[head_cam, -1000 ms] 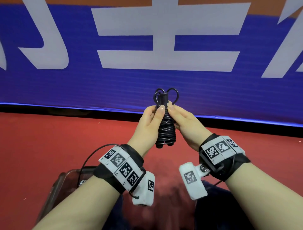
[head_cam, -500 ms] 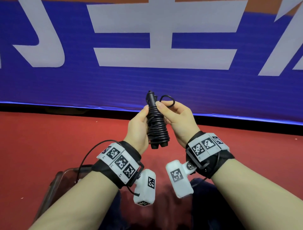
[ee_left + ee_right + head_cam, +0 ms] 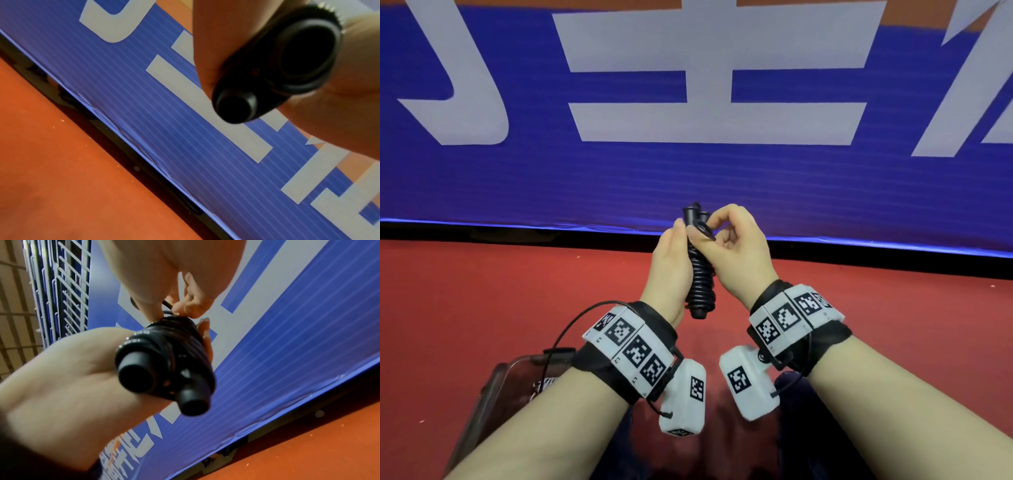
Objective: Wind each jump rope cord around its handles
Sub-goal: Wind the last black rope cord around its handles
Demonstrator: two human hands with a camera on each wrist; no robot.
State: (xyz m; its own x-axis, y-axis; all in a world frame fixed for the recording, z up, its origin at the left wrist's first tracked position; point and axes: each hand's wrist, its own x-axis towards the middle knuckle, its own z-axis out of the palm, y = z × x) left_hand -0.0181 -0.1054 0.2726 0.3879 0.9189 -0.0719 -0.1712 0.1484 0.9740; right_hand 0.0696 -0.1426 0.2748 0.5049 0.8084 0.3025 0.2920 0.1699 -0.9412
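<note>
A black jump rope (image 3: 699, 274) stands upright in front of me, its two handles side by side with the cord coiled tightly round them. My left hand (image 3: 669, 260) grips the wound bundle from the left. My right hand (image 3: 726, 236) pinches the last bit of cord (image 3: 703, 230) at the top of the coil, fingers curled. In the left wrist view the two handle butts (image 3: 287, 65) fill the top right. The right wrist view shows the coiled bundle (image 3: 166, 360) end-on, with the right fingers (image 3: 191, 305) at its far end.
A blue banner (image 3: 688, 137) with large white characters runs across behind the hands, above a red floor (image 3: 482, 308). A clear plastic bin (image 3: 493, 394) sits low on the left beside my left forearm. A wire rack (image 3: 61, 280) shows in the right wrist view.
The loose loops at the top of the handles have shrunk to a short end under my right fingers. Both hands with the bundle sit slightly lower and closer to me.
</note>
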